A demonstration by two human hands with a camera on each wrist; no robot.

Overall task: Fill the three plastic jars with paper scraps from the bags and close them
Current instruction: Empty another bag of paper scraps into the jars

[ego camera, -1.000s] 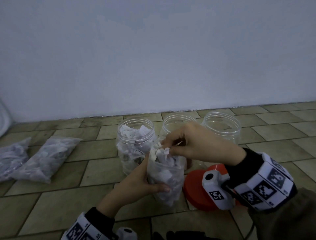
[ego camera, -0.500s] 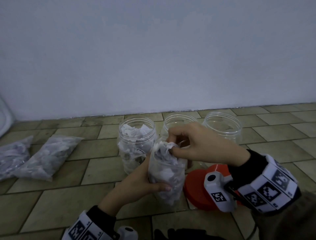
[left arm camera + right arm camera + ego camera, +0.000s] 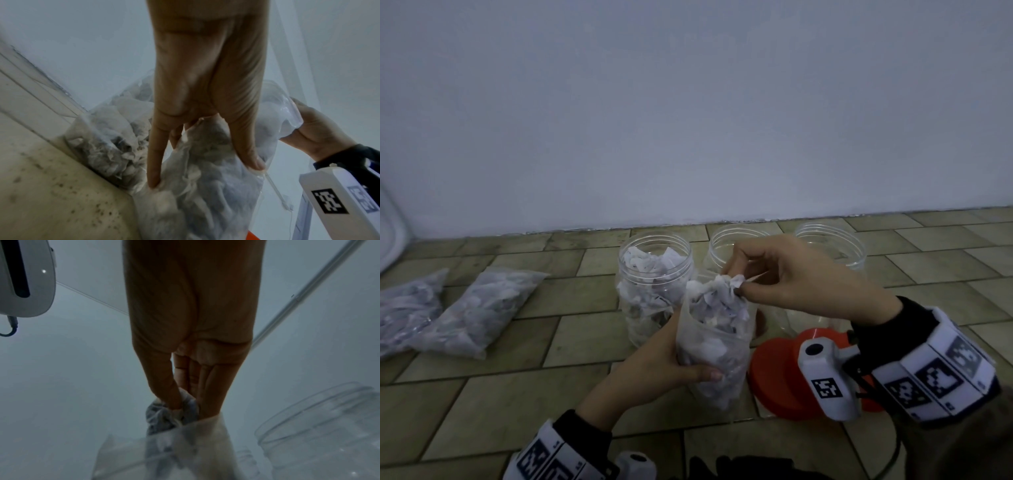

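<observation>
Three clear plastic jars stand in a row on the tiled floor. The left jar (image 3: 655, 274) holds paper scraps, while the middle jar (image 3: 726, 245) and the right jar (image 3: 832, 246) look empty. My left hand (image 3: 671, 363) grips an open clear bag of scraps (image 3: 715, 349) upright in front of the jars. At the bag's mouth my right hand (image 3: 774, 277) pinches a bunch of paper scraps (image 3: 729, 284). The left wrist view has the bag (image 3: 205, 178) under my fingers. In the right wrist view the pinched scraps (image 3: 172, 415) sit just above the bag's rim.
Orange-red lids (image 3: 784, 373) lie on the floor right of the held bag, partly hidden by my right wrist. Two more full bags (image 3: 476, 311) lie on the tiles at the far left. A white wall (image 3: 688, 120) rises close behind the jars.
My right hand dipped into the bag's mouth, gathered scraps and has begun lifting them out. The left hand and bag stayed in place.
</observation>
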